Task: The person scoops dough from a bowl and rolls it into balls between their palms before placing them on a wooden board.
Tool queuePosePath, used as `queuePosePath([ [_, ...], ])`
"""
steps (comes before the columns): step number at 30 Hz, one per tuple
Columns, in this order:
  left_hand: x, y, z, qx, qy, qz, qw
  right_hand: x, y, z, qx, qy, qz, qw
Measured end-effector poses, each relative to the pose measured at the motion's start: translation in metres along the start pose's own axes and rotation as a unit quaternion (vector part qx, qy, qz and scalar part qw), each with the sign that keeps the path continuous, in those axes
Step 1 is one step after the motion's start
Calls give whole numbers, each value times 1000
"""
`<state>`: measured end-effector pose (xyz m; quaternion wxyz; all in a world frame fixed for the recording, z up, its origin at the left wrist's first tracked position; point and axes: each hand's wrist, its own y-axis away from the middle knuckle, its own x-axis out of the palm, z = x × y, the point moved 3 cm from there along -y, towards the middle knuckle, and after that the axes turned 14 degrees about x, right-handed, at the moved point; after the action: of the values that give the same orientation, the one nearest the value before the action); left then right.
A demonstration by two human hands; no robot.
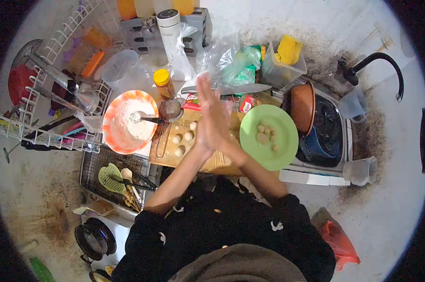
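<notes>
Over the wooden board, my left hand (202,129) and my right hand (217,123) are pressed palm to palm, fingers straight and pointing away from me. Anything between the palms is hidden. Several pale dough balls (189,136) lie on the cutting board (167,160) just left of my hands. To their right, a green plate (250,152) bears several small brownish lumps (261,138). An orange-and-white bowl (110,105) of white flour stands at the left, with a black-handled spoon (150,120) in it. Beside the bowl, a small strainer (170,109) rests at the board's edge.
A large knife (245,88) lies behind my hands, near a yellow-lidded jar (162,82) and plastic bags (222,54). The sink (323,136) with a brown pan (302,108) is at the right. A dish rack (57,56) stands left; a lit stove (95,238) is lower left.
</notes>
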<state>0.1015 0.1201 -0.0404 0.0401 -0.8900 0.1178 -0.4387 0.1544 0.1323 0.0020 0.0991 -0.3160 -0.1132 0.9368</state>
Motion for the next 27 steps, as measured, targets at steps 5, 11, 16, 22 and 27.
queuePosePath([
  [5,0,-11,-23,103,-28,24,994,2,10,3,-20,14,32,999],
  [11,-3,-21,11,190,-227,-35,954,2,11,36,-39,-38,54,997],
  [16,13,-7,-14,195,-206,-66,957,2,19,18,-95,19,64,993],
  [22,3,-13,-19,249,-284,-17,926,0,-1,19,-10,-2,10,1000],
  [27,15,-2,-36,18,-7,8,1000,8,15,9,-64,-20,34,997],
])
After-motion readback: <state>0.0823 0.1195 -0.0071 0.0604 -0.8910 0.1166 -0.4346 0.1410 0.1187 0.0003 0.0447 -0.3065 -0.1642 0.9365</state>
